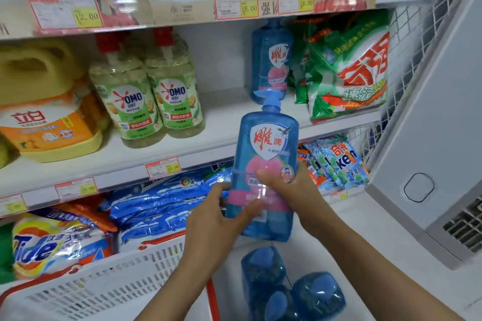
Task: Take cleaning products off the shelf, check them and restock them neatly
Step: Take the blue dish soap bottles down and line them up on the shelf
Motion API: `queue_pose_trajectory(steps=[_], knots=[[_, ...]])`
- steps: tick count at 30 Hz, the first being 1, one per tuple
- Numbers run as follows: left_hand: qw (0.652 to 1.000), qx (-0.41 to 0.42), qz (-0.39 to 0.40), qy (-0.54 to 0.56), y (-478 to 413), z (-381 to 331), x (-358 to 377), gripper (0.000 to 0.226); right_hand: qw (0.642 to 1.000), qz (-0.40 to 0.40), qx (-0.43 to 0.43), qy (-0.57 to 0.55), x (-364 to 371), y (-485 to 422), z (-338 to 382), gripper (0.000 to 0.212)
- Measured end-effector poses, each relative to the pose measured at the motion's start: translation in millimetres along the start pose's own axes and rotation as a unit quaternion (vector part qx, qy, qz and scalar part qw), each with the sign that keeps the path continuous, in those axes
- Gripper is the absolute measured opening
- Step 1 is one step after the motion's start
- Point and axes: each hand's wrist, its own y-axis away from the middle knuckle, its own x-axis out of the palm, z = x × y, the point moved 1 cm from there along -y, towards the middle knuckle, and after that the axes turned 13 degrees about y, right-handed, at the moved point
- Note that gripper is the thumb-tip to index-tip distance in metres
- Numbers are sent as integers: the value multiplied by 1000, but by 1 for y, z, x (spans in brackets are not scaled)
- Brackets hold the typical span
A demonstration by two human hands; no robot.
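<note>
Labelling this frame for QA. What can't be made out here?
All head view.
Held blue bottle: lower label covered by left hand and right hand.
Shelf bottle behind it: base hidden by the held bottle's pump.
Blue bottles below: labels hidden, seen from above; cut by bottom edge.
Yellow jug: cut by left edge.
Price tags: fine print blurred.
</note>
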Motion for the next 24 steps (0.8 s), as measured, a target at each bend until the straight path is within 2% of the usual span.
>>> queue_pose_trajectory(steps=[2, 6, 9, 11, 17, 21, 24], knots=[[1000, 23, 4, 19, -10, -3, -5, 61, 999, -12, 14, -30, -8, -14, 11, 74], [996, 63, -9, 56, -46, -17, -14, 53, 999, 14, -4, -41, -8, -51, 36, 79], [996, 71, -19, 59, -81, -37, -21, 32, 998, 25, -19, -50, -3, -93, 60, 66], [995, 80, -36, 56, -107, -48, -24, 27, 998, 42, -27, -42, 1, -124, 78, 62], [991, 81, -61, 87, -189, -48, -19, 68, 996, 62, -65, -11, 13, -208, 99, 71], [991, 81, -69, 82, -225, -37, -4, 35, 988, 46, -134, 68, 15, -246, 94, 101], [991, 80, -91, 55, -244, -31, 6, 33, 979, 63, -164, 105, 11, -267, 84, 90]])
